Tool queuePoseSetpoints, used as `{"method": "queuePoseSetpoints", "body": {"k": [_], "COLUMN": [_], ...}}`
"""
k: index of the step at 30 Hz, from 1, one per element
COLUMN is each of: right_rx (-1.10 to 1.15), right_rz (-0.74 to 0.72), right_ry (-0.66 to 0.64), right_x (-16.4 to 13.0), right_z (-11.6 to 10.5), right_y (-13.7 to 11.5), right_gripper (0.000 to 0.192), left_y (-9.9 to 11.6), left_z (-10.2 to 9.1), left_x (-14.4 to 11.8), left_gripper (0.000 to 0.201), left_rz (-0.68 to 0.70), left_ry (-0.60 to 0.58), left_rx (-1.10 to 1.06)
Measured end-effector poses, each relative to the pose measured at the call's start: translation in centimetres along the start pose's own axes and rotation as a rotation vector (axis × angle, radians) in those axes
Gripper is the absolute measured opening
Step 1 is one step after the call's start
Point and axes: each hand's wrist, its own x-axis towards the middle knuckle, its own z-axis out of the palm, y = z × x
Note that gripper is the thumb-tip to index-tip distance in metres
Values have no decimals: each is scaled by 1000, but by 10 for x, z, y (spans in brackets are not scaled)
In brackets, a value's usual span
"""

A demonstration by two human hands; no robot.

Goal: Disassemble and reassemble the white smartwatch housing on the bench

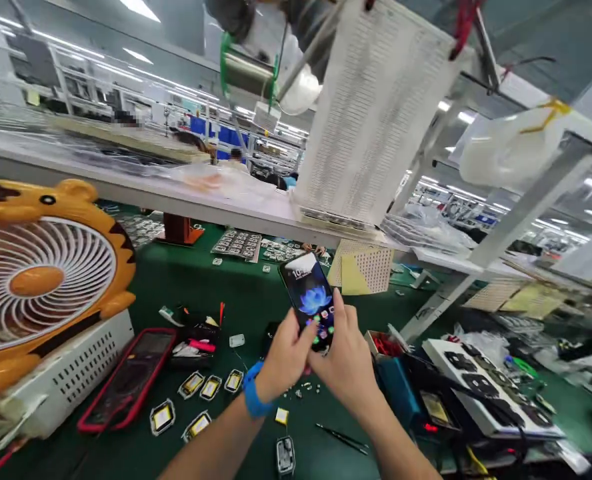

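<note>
A smartphone is held upright and tilted over the green bench, its lit screen showing a clock, a blue flower and app icons. My left hand, with a blue band at the wrist, grips its lower left side, thumb over the screen. Around its lower right edge closes my right hand. Below the hands lie small loose parts, a small yellow piece, an open grey device case and black tweezers. Several small cases with yellow parts lie to the left.
An orange animal-shaped fan stands at left beside a white perforated box and a red-framed multimeter. At right are a blue device with a red display and a power strip. A shelf with a hanging sheet crosses above.
</note>
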Motion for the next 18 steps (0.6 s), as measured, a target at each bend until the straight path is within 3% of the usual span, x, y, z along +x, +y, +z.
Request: {"method": "queuePoseSetpoints", "body": {"k": [3, 6, 8, 10, 12, 14, 16, 18], "right_rx": [207, 443, 592, 697, 709, 663, 638, 633], "right_rz": [-5, 80, 110, 139, 138, 1, -173, -160], "right_ry": [-32, -73, -169, -291, -417, -507, -480, -308], "right_x": [-22, -61, -85, -103, -111, -112, -109, -108], "right_z": [3, 8, 14, 19, 18, 8, -11, -36], "right_y": [4, 23, 37, 48, 53, 57, 63, 72], "right_gripper": [96, 76, 68, 65, 65, 65, 60, 49], "left_y": [19, 57, 89, 119, 142, 156, 161, 159], "left_z": [-27, -50, -58, -58, -53, -47, -42, -38], "left_x": [22, 60, 87, 115, 146, 178, 206, 227], "left_gripper": [44, 50, 46, 36, 28, 23, 21, 19], "left_rz": [-51, 34, 43, 8, -1, -26, -68, -113], "left_ry": [55, 184, 256, 299, 312, 300, 281, 285], "left_rx": [71, 254, 451, 683, 776, 846, 905, 945]}}
